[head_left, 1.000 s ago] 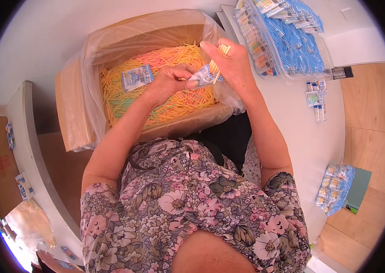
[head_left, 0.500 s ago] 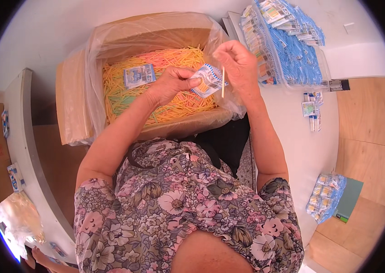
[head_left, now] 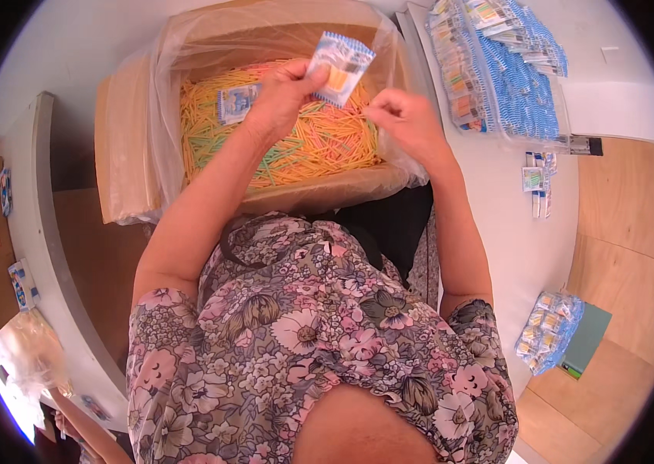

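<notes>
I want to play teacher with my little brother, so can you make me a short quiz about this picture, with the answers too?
1. Which hand holds up the blue-and-white packet?

2. True or false: another packet lies on the coloured sticks in the cardboard box.

3. Where does the clear plastic tub stand?
A. Inside the cardboard box
B. To the right of the cardboard box
C. To the left of the cardboard box

Key:
1. The left hand.
2. True.
3. B.
</notes>
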A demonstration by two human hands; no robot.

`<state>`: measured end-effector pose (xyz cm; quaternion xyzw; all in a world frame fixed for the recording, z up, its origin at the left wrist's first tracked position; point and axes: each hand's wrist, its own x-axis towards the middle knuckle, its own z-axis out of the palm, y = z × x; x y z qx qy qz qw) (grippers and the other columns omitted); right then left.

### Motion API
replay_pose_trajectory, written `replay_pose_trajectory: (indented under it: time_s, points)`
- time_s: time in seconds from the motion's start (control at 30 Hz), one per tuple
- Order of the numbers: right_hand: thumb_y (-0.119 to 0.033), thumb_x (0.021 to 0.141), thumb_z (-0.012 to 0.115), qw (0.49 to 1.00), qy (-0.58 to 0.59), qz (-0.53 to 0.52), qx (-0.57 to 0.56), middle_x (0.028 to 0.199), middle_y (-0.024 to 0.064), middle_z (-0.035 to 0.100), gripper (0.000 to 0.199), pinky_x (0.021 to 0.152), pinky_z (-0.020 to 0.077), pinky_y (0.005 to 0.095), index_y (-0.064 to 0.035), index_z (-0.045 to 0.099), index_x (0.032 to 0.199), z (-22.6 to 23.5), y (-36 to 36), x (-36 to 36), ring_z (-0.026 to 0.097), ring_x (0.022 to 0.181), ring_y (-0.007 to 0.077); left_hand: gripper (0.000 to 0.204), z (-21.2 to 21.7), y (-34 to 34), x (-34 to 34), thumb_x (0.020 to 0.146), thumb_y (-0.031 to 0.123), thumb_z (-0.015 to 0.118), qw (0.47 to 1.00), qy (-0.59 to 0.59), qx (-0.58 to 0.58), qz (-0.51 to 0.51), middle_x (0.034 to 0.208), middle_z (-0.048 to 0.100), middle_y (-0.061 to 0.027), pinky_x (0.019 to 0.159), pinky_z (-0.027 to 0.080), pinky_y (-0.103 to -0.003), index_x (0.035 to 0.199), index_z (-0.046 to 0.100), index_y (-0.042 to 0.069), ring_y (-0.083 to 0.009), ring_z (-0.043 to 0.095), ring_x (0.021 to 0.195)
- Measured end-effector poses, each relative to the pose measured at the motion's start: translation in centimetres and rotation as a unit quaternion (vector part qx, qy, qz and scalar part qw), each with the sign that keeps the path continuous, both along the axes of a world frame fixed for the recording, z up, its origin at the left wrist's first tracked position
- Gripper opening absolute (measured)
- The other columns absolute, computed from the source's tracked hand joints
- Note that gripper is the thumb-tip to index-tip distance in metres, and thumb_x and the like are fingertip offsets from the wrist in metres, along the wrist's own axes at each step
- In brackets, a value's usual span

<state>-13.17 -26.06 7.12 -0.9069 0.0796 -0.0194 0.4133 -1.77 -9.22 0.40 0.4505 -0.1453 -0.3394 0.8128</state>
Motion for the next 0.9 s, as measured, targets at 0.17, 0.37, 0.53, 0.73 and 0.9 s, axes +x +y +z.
replay_pose_trajectory:
  time_s: [0.17, 0.37, 0.53, 0.73, 0.9]
  points:
    - [-0.021, 0.072, 0.072, 0.937, 0.109, 0.218, -0.25, 0.074, 0.0156, 0.065, 0.024, 0.06, 0.046, 0.0385, 0.0002, 0.065, 0.082, -8.1, 0.9, 3.7, 0.061, 0.066, 0.0272, 0.024, -0.4, 0.4, 1.0, 0.089, 0.019, 0.061, 0.998, 0.002, -0.034, 0.047, 0.094, 0.066, -0.005, 0.076, 0.05, -0.026, 0.104, 0.063, 0.0, -0.0115, 0.062, 0.082]
    - [-0.018, 0.065, 0.073, 0.852, 0.243, 0.309, -0.346, 0.083, 0.0169, 0.065, 0.019, 0.066, 0.0482, 0.0405, -0.0036, 0.066, 0.075, -11.1, 2.8, 4.6, 0.062, 0.073, 0.0319, 0.026, -0.3, 0.4, 1.2, 0.088, 0.019, 0.063, 0.997, 0.001, -0.044, 0.069, 0.094, 0.066, -0.0043, 0.076, 0.05, -0.026, 0.104, 0.063, -0.001, -0.0106, 0.062, 0.081]
    - [-0.013, 0.068, 0.071, 0.894, 0.272, 0.283, -0.217, 0.065, 0.0159, 0.063, 0.015, 0.058, 0.0496, 0.0379, -0.0001, 0.064, 0.071, -10.8, 1.3, 4.6, 0.063, 0.06, 0.0268, 0.024, -0.4, 0.4, 1.5, 0.087, 0.018, 0.063, 0.997, 0.011, -0.036, 0.07, 0.092, 0.067, -0.0043, 0.075, 0.049, -0.026, 0.103, 0.064, -0.001, -0.0103, 0.062, 0.081]
    - [-0.005, 0.079, 0.063, 0.956, 0.274, 0.099, -0.038, 0.062, 0.0039, 0.058, 0.007, 0.047, 0.0452, 0.0246, 0.0006, 0.063, 0.073, -5.3, -0.4, 3.0, 0.057, 0.056, 0.008, 0.022, 0.0, 0.8, 1.7, 0.088, 0.016, 0.062, 0.999, 0.026, -0.03, 0.029, 0.092, 0.067, -0.0051, 0.077, 0.048, -0.027, 0.102, 0.065, -0.001, -0.0105, 0.062, 0.08]
    - [-0.009, 0.082, 0.065, 0.986, 0.153, 0.002, 0.073, 0.067, 0.0023, 0.061, 0.011, 0.049, 0.0451, 0.0225, 0.0011, 0.065, 0.08, -0.3, -2.6, 2.5, 0.058, 0.058, 0.007, 0.023, 0.3, 1.6, 1.9, 0.086, 0.016, 0.063, 0.992, -0.06, 0.012, -0.114, 0.096, 0.067, -0.0042, 0.084, 0.045, -0.028, 0.103, 0.066, 0.001, -0.011, 0.06, 0.086]
